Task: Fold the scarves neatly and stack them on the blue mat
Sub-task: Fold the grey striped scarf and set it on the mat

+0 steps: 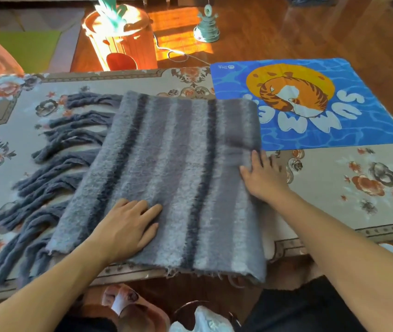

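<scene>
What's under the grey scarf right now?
The scarf lies mostly on the floral cloth; its far right corner overlaps the blue mat. Anything else beneath it is hidden. Both hands rest on top.

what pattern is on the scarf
Grey stripes, light and mid, with two dark bands, on the scarf; head view.

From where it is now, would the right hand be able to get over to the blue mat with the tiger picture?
Probably yes. The right hand rests at the edge of the grey striped scarf, just short of the blue mat, and nothing lies between them.
</scene>
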`<state>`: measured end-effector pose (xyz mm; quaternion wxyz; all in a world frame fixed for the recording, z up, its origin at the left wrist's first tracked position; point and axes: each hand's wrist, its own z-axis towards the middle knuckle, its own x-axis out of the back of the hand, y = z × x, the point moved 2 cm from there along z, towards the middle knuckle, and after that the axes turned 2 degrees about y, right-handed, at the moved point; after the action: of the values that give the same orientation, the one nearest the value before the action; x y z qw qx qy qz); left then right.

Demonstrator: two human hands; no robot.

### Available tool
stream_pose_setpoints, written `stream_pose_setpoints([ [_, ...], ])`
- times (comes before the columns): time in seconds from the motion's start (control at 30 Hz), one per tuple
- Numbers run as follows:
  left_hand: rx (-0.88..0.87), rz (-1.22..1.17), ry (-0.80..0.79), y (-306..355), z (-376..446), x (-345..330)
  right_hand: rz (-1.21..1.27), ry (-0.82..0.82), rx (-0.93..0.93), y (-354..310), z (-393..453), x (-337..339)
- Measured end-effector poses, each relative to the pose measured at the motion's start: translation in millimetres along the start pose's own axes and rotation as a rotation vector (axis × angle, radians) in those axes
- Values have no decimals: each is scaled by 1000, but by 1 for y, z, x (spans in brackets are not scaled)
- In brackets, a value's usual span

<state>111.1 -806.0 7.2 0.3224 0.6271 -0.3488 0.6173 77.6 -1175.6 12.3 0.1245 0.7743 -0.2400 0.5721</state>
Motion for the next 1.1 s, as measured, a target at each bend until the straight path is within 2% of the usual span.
stream_pose_setpoints([
  [0.07,-34,-38,-27,-7,11,4,-64,170,12,-4,18,19],
  [0.13,-60,-47,-26,-13,28,11,-71,387,176,-37,29,37],
  [0.17,-73,-41,6,-15,35,14,-60,415,274,-54,37,41],
  [0.23,-98,-12,107,-15,43,13,-119,342,421,-73,67,37],
  [0.33,-10,-28,184,-17,36,-4,-155,190,317,-51,127,31],
  [0.43,69,-104,62,-23,38,-11,-62,86,195,-18,169,38],
  [0.5,63,-101,-23,-25,42,-11,-68,100,162,-22,179,47],
  [0.57,68,-93,-61,-26,44,-12,-109,234,163,-40,172,51],
  [0.63,81,-78,-86,-25,43,-13,-123,296,295,-56,155,43],
  [0.7,86,-59,-105,-25,43,-13,-124,211,364,-56,145,32],
  [0.77,85,-47,-110,-24,43,-15,-89,169,242,-47,143,37],
  [0.83,95,-38,-114,-24,43,-14,-75,206,135,-41,131,51],
  [0.9,107,-44,-121,-22,43,-14,-44,205,164,-41,114,57],
  [0.97,103,-32,-99,-20,41,-13,41,94,178,-34,102,59],
  [1.03,208,-18,-26,-17,39,-7,83,1,127,-21,95,60],
  [1.1,562,-115,125,-23,33,6,51,-3,109,-15,86,62],
])
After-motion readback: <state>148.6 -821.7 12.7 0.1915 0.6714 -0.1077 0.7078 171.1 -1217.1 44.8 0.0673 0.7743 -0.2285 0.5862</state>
